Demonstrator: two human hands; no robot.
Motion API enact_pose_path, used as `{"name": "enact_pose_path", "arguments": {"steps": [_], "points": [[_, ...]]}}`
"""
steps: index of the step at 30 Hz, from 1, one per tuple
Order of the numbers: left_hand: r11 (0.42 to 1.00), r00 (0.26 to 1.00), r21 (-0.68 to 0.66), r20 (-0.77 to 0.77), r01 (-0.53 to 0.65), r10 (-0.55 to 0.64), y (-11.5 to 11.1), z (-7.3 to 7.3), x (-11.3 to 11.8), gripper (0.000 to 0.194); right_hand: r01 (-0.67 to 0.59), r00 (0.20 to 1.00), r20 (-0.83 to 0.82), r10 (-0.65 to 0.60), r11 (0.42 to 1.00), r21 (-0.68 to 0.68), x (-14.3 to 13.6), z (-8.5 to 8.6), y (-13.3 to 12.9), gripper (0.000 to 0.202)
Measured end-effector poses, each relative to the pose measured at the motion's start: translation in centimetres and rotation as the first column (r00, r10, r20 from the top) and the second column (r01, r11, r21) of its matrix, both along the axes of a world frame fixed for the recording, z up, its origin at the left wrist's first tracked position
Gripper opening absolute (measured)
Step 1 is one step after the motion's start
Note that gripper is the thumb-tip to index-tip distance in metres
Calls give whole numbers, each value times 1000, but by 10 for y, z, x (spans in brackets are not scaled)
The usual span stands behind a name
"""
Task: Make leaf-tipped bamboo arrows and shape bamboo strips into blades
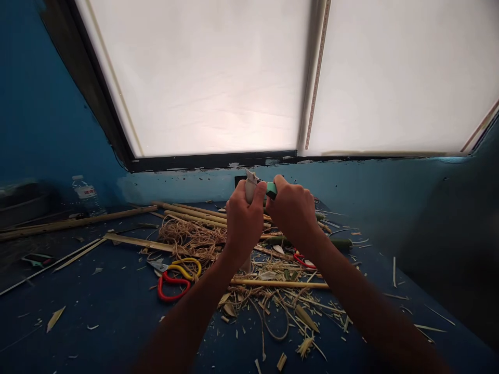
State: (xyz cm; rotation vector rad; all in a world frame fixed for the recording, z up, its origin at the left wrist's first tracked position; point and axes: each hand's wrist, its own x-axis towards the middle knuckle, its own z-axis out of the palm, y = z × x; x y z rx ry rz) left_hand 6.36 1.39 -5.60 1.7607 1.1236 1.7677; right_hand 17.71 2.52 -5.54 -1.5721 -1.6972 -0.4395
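Both my hands are raised together over the far part of the blue table. My left hand (pixel 245 210) is closed around a pale piece (pixel 250 191), whose material I cannot make out. Beside it, my right hand (pixel 293 202) is wrapped round a tool with a green end (pixel 271 190). A thin blade-like tip (pixel 250 175) shows above my left fingers. Tangled brown twine (pixel 187 236) and scissors with red and yellow handles (pixel 174 288) lie left of my left forearm. Below my hands, a thin stick (pixel 280 283) crosses a heap of shavings.
Bamboo sticks (pixel 195 214) lie behind the twine. A plastic bottle (pixel 86 195) stands at the back left beside a dark grey container (pixel 23 205). A green-and-black tool (pixel 38 259) rests at the left. A green bamboo piece (pixel 341 244) is at the right, below a covered window (pixel 218 83).
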Motion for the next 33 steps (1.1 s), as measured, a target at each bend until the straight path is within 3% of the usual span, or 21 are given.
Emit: {"name": "enact_pose_path", "arguments": {"steps": [7,12,15,18,20,25,29,33], "points": [[981,985,-118,94,155,-144,5,-3,2,36,54,998,22,-51,992,-112,6,2,5,14],[917,940,-211,95,340,-327,-19,-2,9,39,154,987,-23,-160,973,-171,56,9,36,24],[944,951,-121,-8,306,-309,-31,3,10,39,171,980,-68,-186,968,-182,87,14,45,32],[972,967,-19,-98,234,-234,-34,8,6,30,36,989,-137,-52,993,-115,99,19,40,37],[958,956,-5,-66,287,-287,-33,10,2,21,-108,983,-149,106,994,-3,95,23,31,41],[905,905,31,-9,425,-425,-33,16,-7,22,-356,923,-58,379,903,240,76,32,1,36],[893,893,35,-34,449,-448,-41,24,-11,21,-410,911,96,401,852,326,69,33,-18,21],[888,886,-4,-52,460,-460,-48,25,-12,19,-413,909,203,363,844,341,68,33,-25,13]]}}
